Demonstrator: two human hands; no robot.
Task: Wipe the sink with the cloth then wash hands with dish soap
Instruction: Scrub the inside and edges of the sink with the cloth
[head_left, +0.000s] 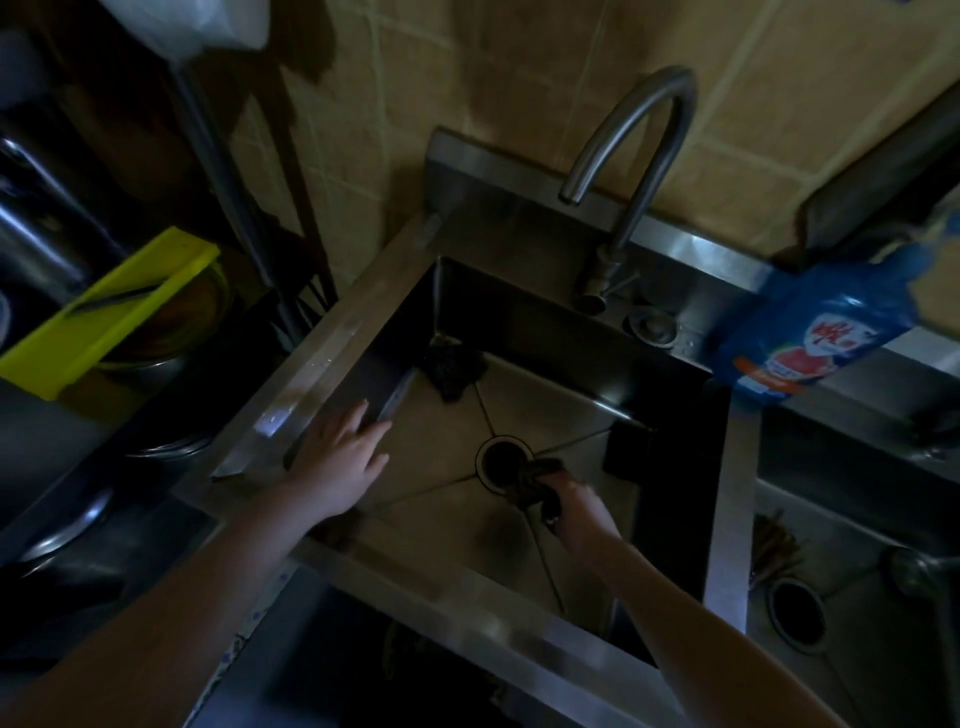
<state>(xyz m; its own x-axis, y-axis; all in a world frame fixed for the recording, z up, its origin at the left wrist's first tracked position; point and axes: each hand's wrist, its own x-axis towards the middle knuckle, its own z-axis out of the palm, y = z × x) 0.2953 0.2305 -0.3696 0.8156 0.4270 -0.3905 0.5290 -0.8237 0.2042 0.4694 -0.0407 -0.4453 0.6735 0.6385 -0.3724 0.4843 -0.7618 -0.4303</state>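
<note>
Beside the drain (501, 460), the right hand (576, 506) grips the cloth (535, 480); left hand (343, 457) lies splayed.

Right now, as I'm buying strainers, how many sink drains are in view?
2. One drain sits in the middle of the left basin, beside the cloth that the right hand grips; the second drain is in the right basin. None seems hidden.

Brushed metal sink (332, 332); glossy plastic soap bottle (826, 338); dark cloth (532, 480).
</note>
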